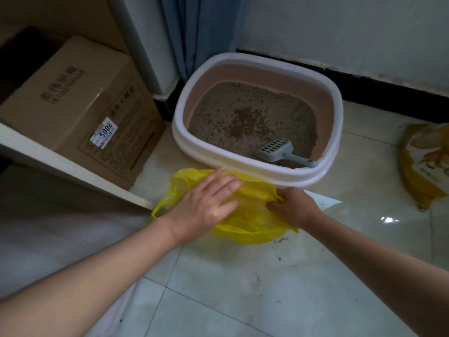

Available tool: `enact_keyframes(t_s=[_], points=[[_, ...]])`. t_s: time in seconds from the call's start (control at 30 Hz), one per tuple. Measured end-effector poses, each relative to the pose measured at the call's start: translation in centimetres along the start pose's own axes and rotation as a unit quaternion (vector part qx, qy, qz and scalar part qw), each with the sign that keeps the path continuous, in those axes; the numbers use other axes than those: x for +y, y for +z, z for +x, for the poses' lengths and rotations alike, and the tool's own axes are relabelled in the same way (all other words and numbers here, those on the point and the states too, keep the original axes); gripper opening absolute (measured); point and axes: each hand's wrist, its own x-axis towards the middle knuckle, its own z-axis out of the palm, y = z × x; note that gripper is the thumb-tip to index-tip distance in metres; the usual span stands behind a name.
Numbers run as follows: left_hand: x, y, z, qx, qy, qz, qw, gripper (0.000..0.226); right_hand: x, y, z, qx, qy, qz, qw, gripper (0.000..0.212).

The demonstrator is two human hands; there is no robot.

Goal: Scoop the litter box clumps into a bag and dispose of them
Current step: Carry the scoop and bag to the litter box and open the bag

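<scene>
The left hand [206, 203] presses flat on the yellow bag [250, 215], on the floor just before the litter box [267, 177], while the right hand [294, 207] pinches its edge and should pull the mouth wide.

The left forearm [97, 271] and the right forearm [379, 259] are bare along their whole visible length. The left grip [204, 203] is a bare hand with faint creases at its wrist; the right grip [296, 207] is bare too.
</scene>
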Motion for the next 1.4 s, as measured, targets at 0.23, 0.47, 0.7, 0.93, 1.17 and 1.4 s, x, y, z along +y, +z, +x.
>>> enact_keyframes(t_s=[0.23, 0.47, 0.7, 0.93, 1.17, 1.4], points=[[-0.6, 2.5, 0.7, -0.265, -0.086, -0.004, 0.961, 0.081, -1.3, -0.3, -3.8, 0.099, -0.135, -0.202, 0.965, 0.071], [-0.2, 4.4, 2.6, -0.262, -0.091, -0.006, 0.961, 0.086, -5.1, 1.4, -5.0, 0.242, -0.410, -0.188, 0.859, 0.023], [-2.6, 5.2, -0.7, -0.181, -0.135, -0.078, 0.971, 0.082, -2.8, 4.4, -1.0, 0.059, -0.141, -0.251, 0.956, 0.052], [-3.4, 5.4, -2.6, -0.331, -0.197, -0.108, 0.916, 0.113, 0.6, 3.9, 1.0, -0.014, -0.074, -0.296, 0.952, 0.093], [-3.5, 5.7, -1.4, -0.183, -0.111, -0.084, 0.973, 0.073, 0.9, 3.2, 0.4, 0.031, -0.150, -0.277, 0.949, 0.075], [-3.7, 6.8, -1.6, -0.333, -0.178, -0.055, 0.924, 0.087, 3.1, 4.0, 0.1, 0.023, -0.111, -0.275, 0.955, 0.066]])
